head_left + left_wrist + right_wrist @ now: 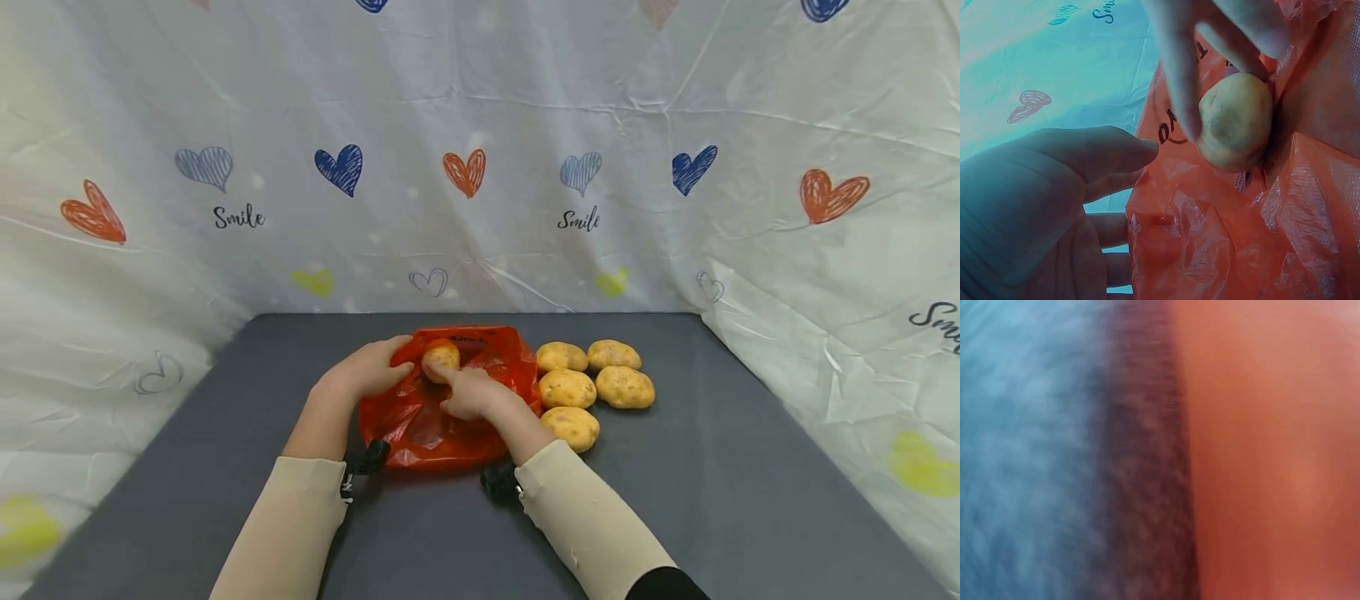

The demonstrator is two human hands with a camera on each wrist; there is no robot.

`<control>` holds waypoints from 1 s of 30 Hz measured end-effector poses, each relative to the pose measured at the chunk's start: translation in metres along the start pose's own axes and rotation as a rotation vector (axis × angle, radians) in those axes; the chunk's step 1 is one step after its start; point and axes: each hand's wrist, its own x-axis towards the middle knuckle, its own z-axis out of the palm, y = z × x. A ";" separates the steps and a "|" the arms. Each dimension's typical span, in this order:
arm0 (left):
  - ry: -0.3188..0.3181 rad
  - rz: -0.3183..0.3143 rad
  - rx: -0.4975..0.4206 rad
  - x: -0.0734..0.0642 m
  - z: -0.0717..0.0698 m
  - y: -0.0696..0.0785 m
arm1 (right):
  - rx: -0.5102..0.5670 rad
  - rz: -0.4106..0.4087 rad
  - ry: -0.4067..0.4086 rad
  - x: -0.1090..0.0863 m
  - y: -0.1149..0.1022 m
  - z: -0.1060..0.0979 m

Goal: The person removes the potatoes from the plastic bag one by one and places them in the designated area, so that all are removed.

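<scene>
A red plastic bag (420,429) lies spread on the dark tabletop, with a yellow potato (442,357) at its opening. My left hand (365,367) is at the bag's left edge; in the left wrist view its thumb (1125,150) is extended and its other fingertips go out of sight behind the red plastic. Extended fingers of my right hand (474,393) touch the potato, its thumb apart from it. Seen from the left wrist, one straight finger (1184,87) lies along the potato (1235,122). The right wrist view is too blurred to make out the hand's work.
Several potatoes (567,388) lie grouped just right of the bag. The grey-black tabletop (720,467) extends around them. Behind and on both sides hangs a white sheet (510,108) printed with hearts and "Smile".
</scene>
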 end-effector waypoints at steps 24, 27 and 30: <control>-0.029 -0.043 -0.070 -0.002 -0.006 0.006 | 0.053 -0.091 0.241 -0.033 0.011 -0.053; -0.037 -0.068 -0.094 -0.002 -0.005 0.003 | 0.102 -0.101 0.253 -0.044 0.018 -0.059; -0.041 -0.085 -0.094 -0.003 -0.003 -0.001 | 0.155 -0.127 0.253 -0.056 0.025 -0.063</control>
